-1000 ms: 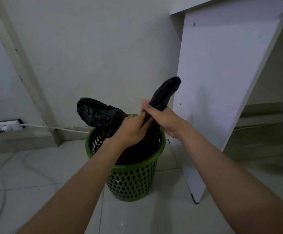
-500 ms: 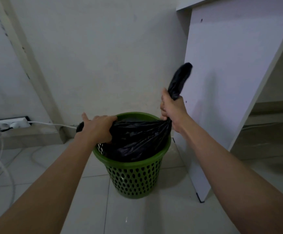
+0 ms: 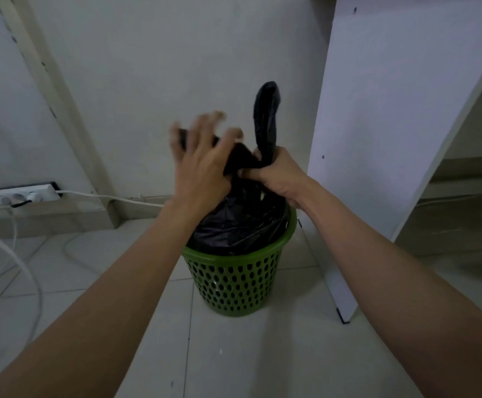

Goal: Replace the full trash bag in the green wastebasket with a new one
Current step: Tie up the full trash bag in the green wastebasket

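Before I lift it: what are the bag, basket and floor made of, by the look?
The bag looks like thin black plastic film, slightly glossy; it crumples into fine creases and bunches narrow. The basket seems moulded green plastic, fairly matte, with regular oval holes and a rolled rim. The floor is probably glazed pale tile, given grout lines and faint sheen.

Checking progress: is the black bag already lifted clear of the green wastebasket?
No, the black trash bag sits inside the green wastebasket, with the right hand gripping its upright ear.
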The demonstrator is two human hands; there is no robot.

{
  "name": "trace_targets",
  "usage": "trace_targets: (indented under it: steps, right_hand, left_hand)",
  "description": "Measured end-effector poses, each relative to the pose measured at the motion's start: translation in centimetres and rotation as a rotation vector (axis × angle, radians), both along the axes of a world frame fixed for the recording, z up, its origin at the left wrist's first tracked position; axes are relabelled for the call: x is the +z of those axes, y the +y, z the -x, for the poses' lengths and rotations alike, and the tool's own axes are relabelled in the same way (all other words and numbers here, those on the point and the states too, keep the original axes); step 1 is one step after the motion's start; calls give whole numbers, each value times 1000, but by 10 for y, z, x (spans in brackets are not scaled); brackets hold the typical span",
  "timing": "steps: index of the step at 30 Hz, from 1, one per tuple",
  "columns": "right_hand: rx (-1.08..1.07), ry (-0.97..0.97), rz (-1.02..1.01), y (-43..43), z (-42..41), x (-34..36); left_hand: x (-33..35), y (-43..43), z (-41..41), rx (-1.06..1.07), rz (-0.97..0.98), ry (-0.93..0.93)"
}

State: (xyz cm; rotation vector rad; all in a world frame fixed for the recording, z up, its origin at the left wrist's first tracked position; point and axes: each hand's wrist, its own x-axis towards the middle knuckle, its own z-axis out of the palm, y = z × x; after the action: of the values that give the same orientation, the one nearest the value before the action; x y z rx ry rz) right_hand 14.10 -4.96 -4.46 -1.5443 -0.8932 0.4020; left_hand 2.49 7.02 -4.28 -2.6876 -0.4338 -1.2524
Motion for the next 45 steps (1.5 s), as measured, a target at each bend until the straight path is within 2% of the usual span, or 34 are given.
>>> trace_targets:
  steps: [1,2,3,4,5,6,7,9,12,14,19,21,23,25,28,30,32,33,35,36,38,39,41,45]
  right_hand:
    - [-43,33,-27,-1,-2,0]
    - [-75,66,-52,-3,-2,2]
    - [-90,99,-60,-5,-4,3]
    - [-96,137,-61,-6,-5,3]
    - [-95,168,-58,-7,-6,3]
    - [-79,203,-53,-8,-6,3]
    - [-45,232,-45,-10,-5,4]
    - [50,242,-8,-13,-2,6]
    - [170,276,-14,-15,2,12]
    - [174,334,-99,-14,0,15]
    - [305,308,-129,-17,4,26]
    - [270,263,-111,-12,3,24]
    - [95,241,-153,-4,3,20]
    - [-90,238,-221,2,-2,17]
    - [-162,252,-262,3,-5,18]
    - [-172,308,-293,4,-7,17]
    - [-74,371,-264,2,-6,17]
    - [62,427,-250,-1,-4,18]
    - [300,406,-160,-7,1,21]
    - [339,309,-93,-8,5,25]
    - [262,104,-23,-5,11,28]
    - [169,61,-35,-1,12,29]
    - [-17,70,-107,4,9,28]
    - [-230,176,-152,8,-3,23]
  left_hand:
    - [-5,-1,-1,113,146,-95]
    - [-6,-3,-2,201,378,-171]
    - [-2,-8,0,232,696,-220]
    - [1,-6,-1,167,1077,-260]
    - [4,-5,-1,-5,1465,-271]
    - [5,-3,0,-197,1742,-216]
    - [4,-3,1,-317,1810,-114]
    - [-6,-3,-1,-364,1674,-43]
    - [-14,-8,-7,-418,1529,-183]
    - [-13,-4,-9,-501,1486,-196]
    - [-2,-6,-5,-614,1251,149]
    - [3,-12,-5,-581,1207,155]
    - [2,-15,-8,-534,1231,126]
    - [0,-15,-5,-514,1376,157]
    - [-8,-9,-3,-537,1430,269]
    - [-11,-4,-2,-530,1480,217]
    - [-12,0,-2,-541,1600,110]
    - [-13,2,-3,-534,1608,67]
    - [-11,1,-6,-458,1531,29]
    - [-10,-1,-7,-406,1455,25]
    - [-7,-7,-9,-375,1311,21]
    - [-7,-10,-9,-387,1284,16]
    - [-5,-16,-4,-441,1350,59]
    - [-8,-14,9,-552,1407,430]
